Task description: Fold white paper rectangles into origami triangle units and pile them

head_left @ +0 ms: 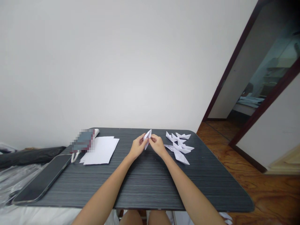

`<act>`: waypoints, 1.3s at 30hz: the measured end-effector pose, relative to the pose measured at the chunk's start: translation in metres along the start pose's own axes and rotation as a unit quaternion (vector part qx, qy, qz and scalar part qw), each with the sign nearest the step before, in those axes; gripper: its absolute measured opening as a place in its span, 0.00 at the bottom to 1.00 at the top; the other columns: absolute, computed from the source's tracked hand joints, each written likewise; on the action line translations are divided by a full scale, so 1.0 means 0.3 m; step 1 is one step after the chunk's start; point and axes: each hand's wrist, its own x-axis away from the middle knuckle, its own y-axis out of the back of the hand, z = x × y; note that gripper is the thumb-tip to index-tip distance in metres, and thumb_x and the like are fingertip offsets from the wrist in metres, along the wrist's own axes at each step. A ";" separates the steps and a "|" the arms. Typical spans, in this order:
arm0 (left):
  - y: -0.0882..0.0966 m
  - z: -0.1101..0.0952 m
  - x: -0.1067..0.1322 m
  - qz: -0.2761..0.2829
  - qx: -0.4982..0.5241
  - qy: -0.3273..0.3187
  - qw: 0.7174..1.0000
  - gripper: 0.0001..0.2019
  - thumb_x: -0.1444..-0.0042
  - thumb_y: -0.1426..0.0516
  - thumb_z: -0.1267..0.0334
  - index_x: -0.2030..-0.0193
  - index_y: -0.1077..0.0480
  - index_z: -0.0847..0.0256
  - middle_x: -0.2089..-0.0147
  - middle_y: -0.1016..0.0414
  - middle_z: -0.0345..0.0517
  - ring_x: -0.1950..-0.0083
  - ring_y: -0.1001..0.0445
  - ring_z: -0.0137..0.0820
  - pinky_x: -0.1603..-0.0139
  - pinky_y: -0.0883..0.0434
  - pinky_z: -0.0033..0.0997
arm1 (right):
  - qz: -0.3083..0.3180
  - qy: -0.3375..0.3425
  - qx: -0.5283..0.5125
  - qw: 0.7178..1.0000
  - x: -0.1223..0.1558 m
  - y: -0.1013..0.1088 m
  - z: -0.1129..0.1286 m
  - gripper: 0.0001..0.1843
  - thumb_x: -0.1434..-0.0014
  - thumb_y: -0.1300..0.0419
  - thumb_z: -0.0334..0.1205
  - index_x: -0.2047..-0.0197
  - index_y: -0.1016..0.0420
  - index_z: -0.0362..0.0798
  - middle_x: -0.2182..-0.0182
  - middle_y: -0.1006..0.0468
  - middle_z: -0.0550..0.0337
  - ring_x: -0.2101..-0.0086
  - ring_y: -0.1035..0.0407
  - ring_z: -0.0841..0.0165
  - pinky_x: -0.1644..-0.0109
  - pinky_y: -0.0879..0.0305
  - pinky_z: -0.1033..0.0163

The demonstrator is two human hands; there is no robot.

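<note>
On the left a dark phone lay slantwise on the black table, with a pixelated rectangular object near its upper end. Just right of that, white sheets lay in a loose, uneven stack. Over the table's middle, the left hand was nearly closed, gripping the left side of a folded white paper, whose pointed tip stood upward. The right hand, also mostly closed, pinched its right side. Farther right, several folded paper boats lay clustered, some touching.
</note>
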 end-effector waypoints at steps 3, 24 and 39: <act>0.008 -0.014 0.009 -0.006 -0.088 -0.046 0.995 0.21 0.47 0.52 0.58 0.48 0.39 0.64 0.46 0.37 0.50 0.46 0.39 0.35 0.43 0.45 0.38 | -0.026 0.036 0.130 0.991 0.012 -0.004 0.007 0.11 0.49 0.50 0.36 0.73 0.28 0.43 0.74 0.28 0.57 0.75 0.37 0.72 0.70 0.40 0.68; 0.060 -0.050 -0.006 -0.010 0.218 0.044 0.975 0.12 0.55 0.46 0.62 0.68 0.29 0.70 0.73 0.27 0.48 0.74 0.30 0.28 0.72 0.33 0.29 | 0.062 -0.042 -0.203 0.976 -0.005 0.052 0.030 0.12 0.52 0.46 0.38 0.67 0.24 0.44 0.75 0.27 0.58 0.77 0.36 0.74 0.72 0.40 0.66; 0.023 0.020 -0.002 0.099 0.062 0.051 0.992 0.23 0.54 0.45 0.62 0.52 0.44 0.66 0.70 0.28 0.46 0.74 0.28 0.30 0.73 0.32 0.29 | 0.013 -0.134 -0.108 0.985 -0.008 0.035 -0.041 0.15 0.56 0.43 0.46 0.74 0.28 0.40 0.83 0.28 0.59 0.84 0.38 0.73 0.83 0.43 0.68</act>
